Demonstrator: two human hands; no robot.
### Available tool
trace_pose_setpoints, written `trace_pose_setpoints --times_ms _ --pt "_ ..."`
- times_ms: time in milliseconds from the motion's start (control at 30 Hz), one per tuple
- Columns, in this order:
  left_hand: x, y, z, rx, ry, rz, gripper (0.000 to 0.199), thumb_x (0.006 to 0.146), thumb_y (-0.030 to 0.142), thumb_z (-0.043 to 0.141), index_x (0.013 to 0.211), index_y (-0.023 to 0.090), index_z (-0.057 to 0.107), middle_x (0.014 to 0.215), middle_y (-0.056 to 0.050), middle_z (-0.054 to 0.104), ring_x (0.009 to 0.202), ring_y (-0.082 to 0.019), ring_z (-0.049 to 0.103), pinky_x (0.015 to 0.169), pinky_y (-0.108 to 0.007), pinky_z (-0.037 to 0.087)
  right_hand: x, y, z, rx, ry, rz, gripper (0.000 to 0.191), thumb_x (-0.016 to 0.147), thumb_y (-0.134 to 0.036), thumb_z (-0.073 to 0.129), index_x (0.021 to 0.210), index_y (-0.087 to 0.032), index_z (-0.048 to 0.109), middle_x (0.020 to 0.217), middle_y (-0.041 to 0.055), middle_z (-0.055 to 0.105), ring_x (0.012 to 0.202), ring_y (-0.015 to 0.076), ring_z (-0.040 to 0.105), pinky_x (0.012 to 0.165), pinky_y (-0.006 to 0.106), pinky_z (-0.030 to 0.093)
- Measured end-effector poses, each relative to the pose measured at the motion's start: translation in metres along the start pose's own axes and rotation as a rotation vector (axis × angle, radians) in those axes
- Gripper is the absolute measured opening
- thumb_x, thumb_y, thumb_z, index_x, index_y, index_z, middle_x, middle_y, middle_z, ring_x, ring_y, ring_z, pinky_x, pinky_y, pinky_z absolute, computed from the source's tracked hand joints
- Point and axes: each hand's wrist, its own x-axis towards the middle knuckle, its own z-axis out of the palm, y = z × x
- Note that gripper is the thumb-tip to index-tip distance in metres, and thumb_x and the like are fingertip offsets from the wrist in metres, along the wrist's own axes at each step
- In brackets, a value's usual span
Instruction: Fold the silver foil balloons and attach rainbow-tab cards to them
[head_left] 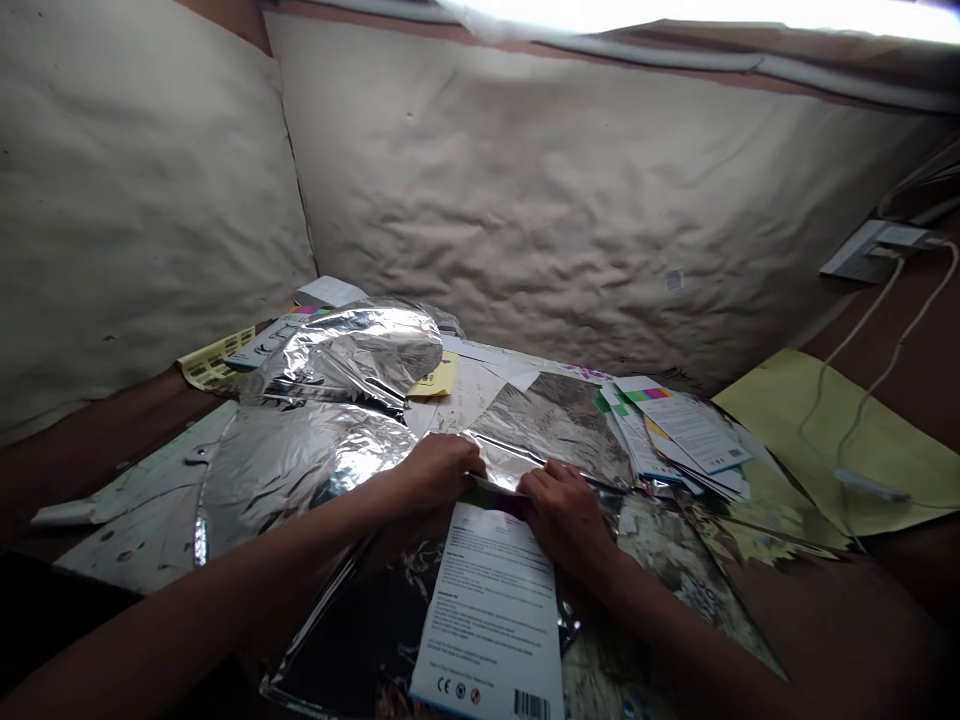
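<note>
A white printed card or flat box (491,610) lies with its text side up, its barcode at the lower right. My left hand (442,468) is closed at the far left corner of it, and my right hand (562,510) is closed on its far right corner. Between the hands the far edge looks folded up, with a dark coloured strip. Beneath it is a shiny black and silver bag (360,620). Just beyond my hands lies a silver foil sheet or bag (555,420).
Crumpled silver foil bags (352,350) are piled at the left. Printed cards (690,430) lie fanned at the right, beside a yellow sheet (847,440). A yellow label sheet (217,360) is at the far left. White cables (862,350) hang from a wall socket.
</note>
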Motion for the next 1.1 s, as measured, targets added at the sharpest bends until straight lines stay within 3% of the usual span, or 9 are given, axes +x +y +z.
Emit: trace_pose_setpoints --times_ms 100,167,267,333,400,567,767,933,1100 --pt "-0.012 -0.002 0.004 -0.099 0.033 0.189 0.033 0.088 0.013 0.057 0.111 0.030 0.073 0.106 -0.002 0.074 0.096 -0.019 0.067 0.082 -0.026 0.044 -0.002 0.000 0.004 -0.009 0.032 0.003 0.016 0.087 -0.009 0.057 0.076 -0.019 0.063 0.079 0.0032 0.065 0.081 0.0209 0.054 0.072 0.032 0.036" --pt "-0.018 -0.003 0.012 -0.187 0.068 0.235 0.037 0.092 0.015 0.055 0.123 0.032 0.068 0.116 -0.001 0.072 0.102 -0.017 0.067 0.087 -0.025 0.044 -0.004 0.000 0.002 0.016 0.045 0.024 0.015 0.085 -0.007 0.057 0.085 -0.019 0.066 0.088 0.0046 0.066 0.083 0.0205 0.057 0.069 0.030 0.037" --pt "-0.022 -0.006 0.023 -0.180 0.093 0.196 0.035 0.092 0.015 0.056 0.120 0.033 0.070 0.115 0.000 0.073 0.100 -0.016 0.068 0.085 -0.023 0.045 -0.014 -0.001 -0.007 0.059 0.094 0.031 0.026 0.089 -0.013 0.057 0.112 -0.020 0.066 0.105 0.0081 0.065 0.087 0.0203 0.061 0.067 0.029 0.039" --pt "-0.022 -0.007 0.027 -0.135 0.104 0.191 0.034 0.092 0.014 0.056 0.118 0.032 0.070 0.114 0.000 0.073 0.099 -0.017 0.069 0.083 -0.024 0.044 -0.023 -0.005 -0.012 0.114 0.111 0.004 0.016 0.094 -0.022 0.055 0.104 -0.021 0.068 0.094 0.0068 0.066 0.077 0.0182 0.062 0.063 0.028 0.039" --pt "-0.021 -0.006 0.028 -0.091 0.107 0.227 0.033 0.092 0.014 0.056 0.119 0.029 0.070 0.114 0.000 0.073 0.102 -0.018 0.068 0.082 -0.025 0.044 -0.032 -0.011 -0.016 0.183 0.056 -0.008 0.019 0.097 -0.030 0.052 0.092 -0.021 0.068 0.084 0.0050 0.066 0.068 0.0165 0.062 0.060 0.029 0.039" --pt "-0.019 -0.005 0.029 0.018 0.107 0.329 0.032 0.093 0.014 0.055 0.120 0.025 0.068 0.112 -0.003 0.073 0.100 -0.019 0.066 0.080 -0.028 0.045 -0.040 -0.032 -0.014 0.156 -0.168 0.126 0.023 0.095 -0.040 0.054 0.106 -0.025 0.067 0.102 0.0085 0.069 0.074 0.0229 0.067 0.058 0.032 0.042" --pt "-0.021 -0.003 0.028 0.085 0.093 0.346 0.033 0.094 0.016 0.051 0.123 0.023 0.065 0.110 -0.006 0.072 0.096 -0.020 0.065 0.078 -0.029 0.045 -0.037 -0.038 -0.011 0.080 -0.157 0.161 0.034 0.093 -0.040 0.054 0.120 -0.021 0.061 0.112 0.0112 0.067 0.072 0.0238 0.068 0.055 0.033 0.042" --pt "-0.022 0.002 0.026 0.040 0.101 0.344 0.028 0.099 0.030 0.049 0.119 0.022 0.066 0.106 -0.006 0.072 0.096 -0.022 0.065 0.085 -0.033 0.045 -0.034 -0.030 -0.011 0.182 -0.112 0.180 0.014 0.096 -0.028 0.052 0.099 -0.024 0.065 0.091 0.0027 0.067 0.071 0.0188 0.065 0.058 0.030 0.038" --pt "-0.022 0.001 0.029 0.004 0.110 0.342 0.029 0.101 0.032 0.046 0.116 0.022 0.068 0.106 -0.006 0.073 0.095 -0.021 0.064 0.085 -0.033 0.044 -0.034 -0.032 -0.013 0.220 -0.019 0.177 0.010 0.093 -0.022 0.057 0.088 -0.024 0.065 0.082 -0.0007 0.064 0.069 0.0158 0.060 0.060 0.029 0.034"
